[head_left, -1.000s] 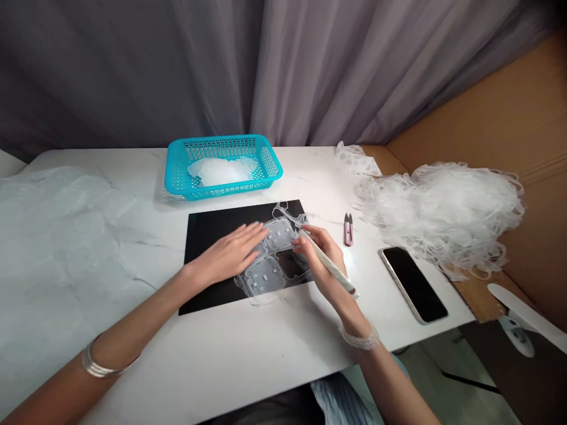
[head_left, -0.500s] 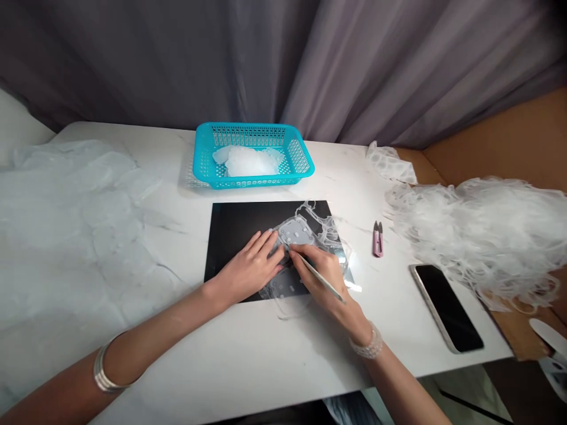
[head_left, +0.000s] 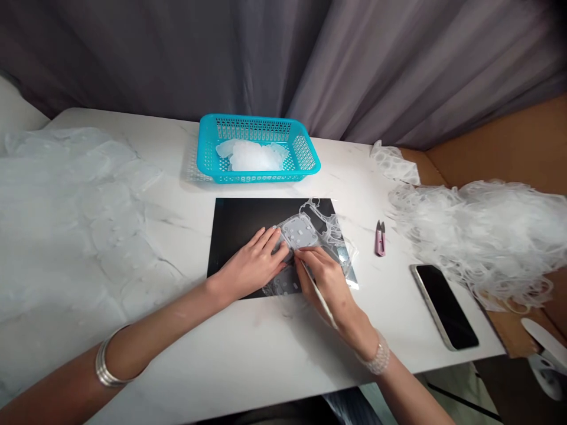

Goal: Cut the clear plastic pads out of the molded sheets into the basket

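Pinching a tool [head_left: 326,307] at a clear sheet [head_left: 300,231]

The person's right hand [head_left: 328,283] pinched the thin, pale tool between the thumb and the fingers, in the way one holds a pen. Its shaft leaned back over the hand toward the wrist. The tip was down around the middle of the sheet, but I could not tell if it touched, because the fingers hid it.

The left hand [head_left: 254,267] lay palm down on the left side of the sheet, with its fingers a little spread, and its fingertips were near those of the right hand. The sheet lay on the right part of a black mat [head_left: 239,219], which was flat on the white table [head_left: 266,360].

Behind the mat stood a blue basket [head_left: 266,177] with white pieces [head_left: 257,157] inside. To the right of the mat lay pink snips [head_left: 380,241], their points away from the person. Closer to the person, a phone [head_left: 445,307] was lying with its dark screen up. A large heap of scraps [head_left: 482,230] was beside and beyond it. At the left, cloudy film [head_left: 66,206] covered much of the table.
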